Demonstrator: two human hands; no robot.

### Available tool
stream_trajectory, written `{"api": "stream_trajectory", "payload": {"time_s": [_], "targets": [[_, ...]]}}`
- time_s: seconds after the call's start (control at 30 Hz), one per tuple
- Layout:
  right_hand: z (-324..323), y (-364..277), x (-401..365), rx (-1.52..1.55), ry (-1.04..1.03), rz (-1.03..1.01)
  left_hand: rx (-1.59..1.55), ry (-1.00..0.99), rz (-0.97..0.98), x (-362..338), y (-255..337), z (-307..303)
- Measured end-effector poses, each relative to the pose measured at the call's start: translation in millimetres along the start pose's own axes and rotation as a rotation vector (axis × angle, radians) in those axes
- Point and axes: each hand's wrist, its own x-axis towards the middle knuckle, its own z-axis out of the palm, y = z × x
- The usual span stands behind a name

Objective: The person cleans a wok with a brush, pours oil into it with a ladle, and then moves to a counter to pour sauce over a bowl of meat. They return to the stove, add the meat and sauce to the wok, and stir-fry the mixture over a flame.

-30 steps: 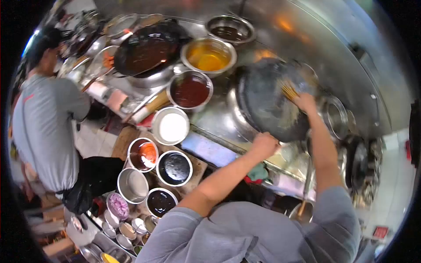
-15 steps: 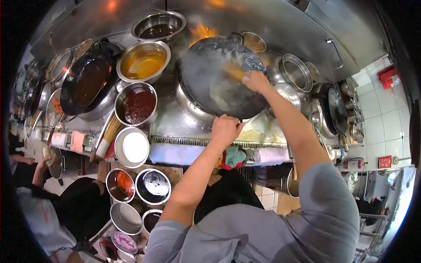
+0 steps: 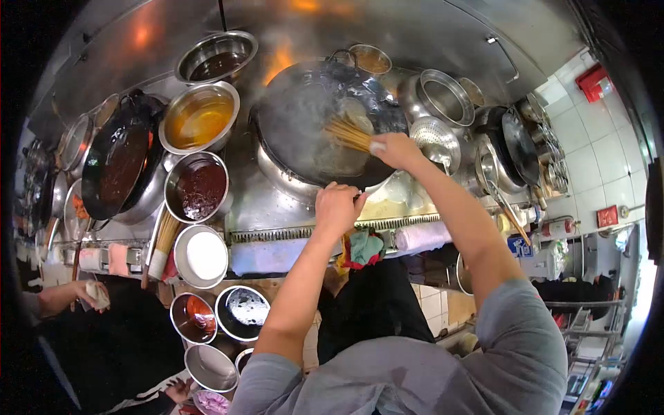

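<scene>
A large black wok [image 3: 290,104] sits tilted on the metal burner ring, steaming, with some liquid pooled inside it. My right hand [image 3: 395,151] is closed around a bamboo wok brush [image 3: 351,134], its bristles down against the wok's inner surface. At the near rim my left hand [image 3: 337,209] grips the wok's edge, fingers curled over it. Flames [image 3: 279,61] rise behind the wok's far left side. Just below my left hand hangs a bunched green and red cloth [image 3: 364,247].
Left of the wok stand a bowl of yellow oil [image 3: 199,119], a pot of red sauce [image 3: 196,189] and a pot of white powder [image 3: 200,256]. A perforated ladle [image 3: 434,142] lies to the right. At far left, a co-worker's hand [image 3: 91,294] holds something pale.
The brush has swept from the wok's upper right toward its lower middle with my right hand. My left hand stays on the rim. The camera view has shifted, and the co-worker has moved.
</scene>
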Motion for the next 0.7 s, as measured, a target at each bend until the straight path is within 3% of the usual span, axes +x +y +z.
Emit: {"api": "stream_trajectory", "payload": {"time_s": [0.1,0.23,0.33,0.37,0.43,0.5,0.57,0.6,0.67,0.7], "targets": [[-41.9,39.8,-37.8,0.015,-0.12,-0.025,0.053,0.015,-0.011,4.3,0.1,1.9],[-116.8,41.2,-68.5,-0.114,0.031,0.202,0.027,0.027,0.011,3.0,-0.6,-1.1],[-146.5,19.9,-68.9,-0.228,0.0,0.027,0.017,0.037,-0.014,0.7,5.5,-6.5],[-144.7,14.7,-61.7,-0.23,-0.007,0.017,0.019,0.058,-0.017,0.0,8.0,-7.4],[-135.3,-8.1,-32.1,-0.216,-0.21,-0.232,0.03,0.082,-0.028,-1.3,8.8,-5.7],[-116.3,-36.4,3.1,-0.218,-0.416,-0.248,0.046,0.105,-0.043,-1.6,7.5,-3.7],[-93.1,-53.0,49.8,-0.141,-0.483,0.152,0.056,0.134,-0.041,-2.7,7.2,0.0],[-81.2,-51.7,58.6,-0.148,-0.503,0.145,0.051,0.131,-0.063,-4.9,9.5,1.2],[-65.7,-49.1,70.1,-0.145,-0.258,0.022,0.106,0.079,-0.093,0.9,11.2,-3.4],[-62.9,-39.6,71.7,-0.148,-0.264,0.017,0.104,0.08,-0.102,4.3,9.5,-2.8]]}}
